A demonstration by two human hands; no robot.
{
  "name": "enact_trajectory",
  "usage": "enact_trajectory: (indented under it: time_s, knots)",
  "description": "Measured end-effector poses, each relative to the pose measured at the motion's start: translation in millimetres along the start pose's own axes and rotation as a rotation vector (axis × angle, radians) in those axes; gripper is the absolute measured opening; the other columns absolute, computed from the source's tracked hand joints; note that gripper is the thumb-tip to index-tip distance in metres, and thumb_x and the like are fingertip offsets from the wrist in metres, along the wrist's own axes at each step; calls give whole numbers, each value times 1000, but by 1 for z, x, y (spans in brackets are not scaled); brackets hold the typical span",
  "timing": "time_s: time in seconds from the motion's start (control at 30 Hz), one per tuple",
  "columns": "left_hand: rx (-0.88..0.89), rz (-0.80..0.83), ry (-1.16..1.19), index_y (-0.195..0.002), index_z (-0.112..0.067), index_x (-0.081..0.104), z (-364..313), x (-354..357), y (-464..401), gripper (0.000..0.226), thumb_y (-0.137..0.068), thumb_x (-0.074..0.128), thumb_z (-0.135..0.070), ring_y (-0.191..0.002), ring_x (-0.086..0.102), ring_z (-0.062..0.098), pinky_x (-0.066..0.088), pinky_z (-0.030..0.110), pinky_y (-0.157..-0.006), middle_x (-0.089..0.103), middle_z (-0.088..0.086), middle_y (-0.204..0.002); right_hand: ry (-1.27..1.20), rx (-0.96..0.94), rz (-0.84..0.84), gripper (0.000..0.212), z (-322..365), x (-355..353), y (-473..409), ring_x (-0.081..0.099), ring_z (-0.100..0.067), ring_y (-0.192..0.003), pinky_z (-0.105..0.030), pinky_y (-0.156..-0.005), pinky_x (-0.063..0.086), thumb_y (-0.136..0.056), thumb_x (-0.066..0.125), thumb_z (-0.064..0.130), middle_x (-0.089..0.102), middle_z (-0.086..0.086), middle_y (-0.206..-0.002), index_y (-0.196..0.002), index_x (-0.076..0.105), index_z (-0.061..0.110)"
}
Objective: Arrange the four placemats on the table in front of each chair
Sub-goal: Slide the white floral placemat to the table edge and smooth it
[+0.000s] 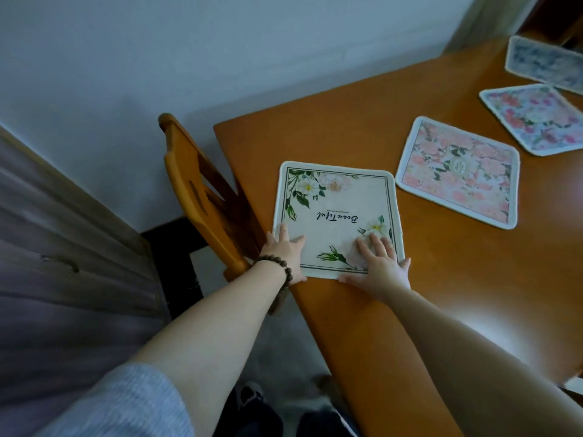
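Note:
A white placemat (339, 203) with green leaves, pale flowers and the word "Beautiful" lies flat near the table's left edge, beside a wooden chair (202, 197). My left hand (284, 250), with a bead bracelet on the wrist, rests with fingers spread on its near left corner. My right hand (378, 266) presses flat on its near right corner. Further right lies a pink floral placemat (457, 171), then a pink and blue floral placemat (533, 118), then a blue-grey placemat (542, 61) at the far end.
The orange wooden table (362, 127) runs from near right to far right. The chair is tucked against its left side, close to a white wall (220, 58). A grey wooden panel (63, 247) stands at left. My feet show on the floor below.

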State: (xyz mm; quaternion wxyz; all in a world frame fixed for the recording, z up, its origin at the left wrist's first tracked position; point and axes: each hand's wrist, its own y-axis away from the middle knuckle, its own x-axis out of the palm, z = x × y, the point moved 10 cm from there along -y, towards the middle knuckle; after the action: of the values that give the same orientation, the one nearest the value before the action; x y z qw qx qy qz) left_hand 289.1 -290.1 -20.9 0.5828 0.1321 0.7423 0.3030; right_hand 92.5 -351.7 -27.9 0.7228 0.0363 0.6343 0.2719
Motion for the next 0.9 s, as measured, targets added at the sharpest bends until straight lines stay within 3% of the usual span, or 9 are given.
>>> enact_trajectory:
  time_s: [0.3, 0.63, 0.9]
  knots:
    - [40, 71, -66, -149, -35, 8, 4, -38, -51, 92, -81, 71, -35, -139, -7, 51, 24, 57, -108, -18, 10, -156, -7, 48, 54, 111, 15, -11, -39, -23, -20, -142, -69, -106, -6, -64, 55, 82, -18, 5, -158, -148, -8, 45]
    - [78, 35, -20, -149, -42, 1, 36, -95, -134, 100, -76, 69, -54, -139, -17, 45, 14, 56, -112, -23, 3, -156, 4, 1, 31, 108, 41, -49, -139, -25, -24, -142, -71, -106, -6, -67, 50, 83, -19, 2, -158, -148, -8, 42]
    - [137, 17, -8, -148, -45, -1, 41, -92, -141, 93, -81, 63, -55, -138, -23, 41, 6, 54, -113, -27, 1, -155, 18, 16, 37, 108, 41, -51, -146, -25, -23, -142, -70, -107, -5, -68, 52, 81, -20, 4, -158, -147, -12, 43]
